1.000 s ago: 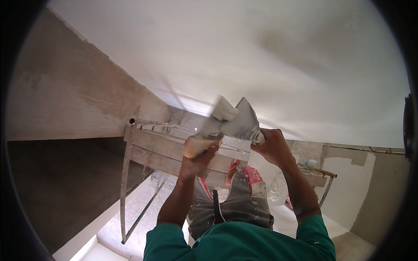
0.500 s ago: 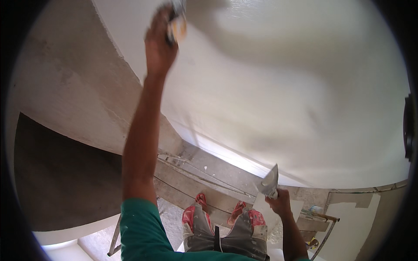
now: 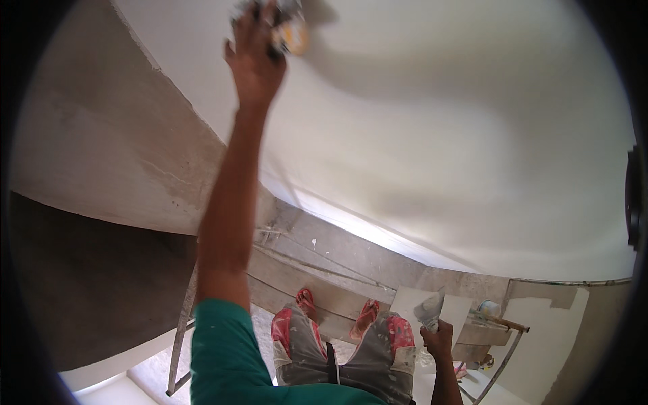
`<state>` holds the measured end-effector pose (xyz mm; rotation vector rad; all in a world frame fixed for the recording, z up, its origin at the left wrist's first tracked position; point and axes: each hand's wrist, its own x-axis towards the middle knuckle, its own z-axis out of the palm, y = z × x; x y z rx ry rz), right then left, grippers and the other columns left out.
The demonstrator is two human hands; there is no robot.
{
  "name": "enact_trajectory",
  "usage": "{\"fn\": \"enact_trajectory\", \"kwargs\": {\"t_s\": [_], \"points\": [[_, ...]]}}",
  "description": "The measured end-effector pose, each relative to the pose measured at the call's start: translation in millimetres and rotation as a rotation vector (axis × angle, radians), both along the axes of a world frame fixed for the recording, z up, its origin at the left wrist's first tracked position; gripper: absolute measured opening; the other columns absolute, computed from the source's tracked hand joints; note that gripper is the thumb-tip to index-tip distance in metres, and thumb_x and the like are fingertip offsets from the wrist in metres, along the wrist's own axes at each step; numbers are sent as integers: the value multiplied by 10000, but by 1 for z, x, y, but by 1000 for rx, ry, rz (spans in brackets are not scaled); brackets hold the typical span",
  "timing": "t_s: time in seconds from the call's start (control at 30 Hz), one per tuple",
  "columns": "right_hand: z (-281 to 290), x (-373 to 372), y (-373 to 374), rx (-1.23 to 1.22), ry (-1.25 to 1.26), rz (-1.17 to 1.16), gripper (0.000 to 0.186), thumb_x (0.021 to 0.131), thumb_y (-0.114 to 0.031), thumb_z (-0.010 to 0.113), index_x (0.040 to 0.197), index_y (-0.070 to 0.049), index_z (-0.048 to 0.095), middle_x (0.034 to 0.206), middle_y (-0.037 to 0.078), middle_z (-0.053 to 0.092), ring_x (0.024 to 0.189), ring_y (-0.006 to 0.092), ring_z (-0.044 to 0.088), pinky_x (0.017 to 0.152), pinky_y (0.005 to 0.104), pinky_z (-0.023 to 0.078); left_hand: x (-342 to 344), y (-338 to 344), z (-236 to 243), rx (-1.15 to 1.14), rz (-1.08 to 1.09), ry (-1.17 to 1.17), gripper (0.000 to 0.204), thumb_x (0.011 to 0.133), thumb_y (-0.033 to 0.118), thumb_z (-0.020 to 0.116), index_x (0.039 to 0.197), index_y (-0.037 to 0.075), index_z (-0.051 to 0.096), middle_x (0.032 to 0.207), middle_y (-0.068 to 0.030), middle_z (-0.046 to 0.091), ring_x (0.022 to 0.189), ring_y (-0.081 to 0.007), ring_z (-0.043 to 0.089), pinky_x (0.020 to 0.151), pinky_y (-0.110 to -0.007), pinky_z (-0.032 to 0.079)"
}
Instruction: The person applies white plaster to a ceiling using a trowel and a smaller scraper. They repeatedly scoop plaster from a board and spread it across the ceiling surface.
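High up, my left hand (image 3: pixel 258 71) reaches to the white wall (image 3: pixel 418 135). It is closed around a trowel (image 3: pixel 295 37) with a black and orange handle, pressed close to the wall; its grey blade is partly cut off by the upper edge. Low on the right, my right hand (image 3: pixel 439 337) grips the handle of a putty knife (image 3: pixel 429 310). That knife's broad, whitish-smeared blade points upward, away from the wall.
My feet in red sandals stand on a scaffold plank (image 3: pixel 331 300). Metal scaffold bars (image 3: pixel 181 324) flank it on both sides. A small white tub (image 3: pixel 489 309) rests on boards at the right. Left of the white wall runs a bare grey-brown surface (image 3: pixel 115 115).
My left hand and the trowel have shifted slightly right along the wall. My right hand has lowered the putty knife, and its blade has tipped away from the wall's bottom edge.
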<state>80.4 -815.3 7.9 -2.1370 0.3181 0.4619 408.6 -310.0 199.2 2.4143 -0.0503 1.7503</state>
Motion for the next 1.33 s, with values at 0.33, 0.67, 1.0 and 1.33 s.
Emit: {"fn": "enact_trajectory", "kwargs": {"t_s": [0.33,0.67,1.0,1.33], "points": [[-43,-20,-19,-46,-122,95,168,702,-128,674,716,28,612,516,63,571,437,118,555,419,287,440,-97,-106,-192,-141,-98,446,736,713,-27,630,1365,279,478,1472,-60,389,1369,-361,316,1068,-645,161],[-43,-23,-6,-27,-174,84,242,664,-152,669,796,51,667,621,110,651,551,133,601,534,326,480,-70,-114,181,384,65,-258,597,855,-65,524,1389,168,396,1413,-140,443,1289,-377,430,1099,-555,291],[-53,-18,-3,45,-101,60,265,660,-124,677,851,59,671,693,124,683,628,120,613,599,323,496,-58,-132,181,448,108,-127,629,834,4,590,1398,220,414,1461,-76,392,1327,-360,376,1094,-594,269],[-94,-16,-15,-18,-15,36,259,673,-127,688,869,42,686,695,119,687,602,133,617,590,320,495,-19,-105,-128,327,-8,20,618,757,26,642,1280,345,556,1422,16,429,1286,-342,392,910,-607,343]]}}
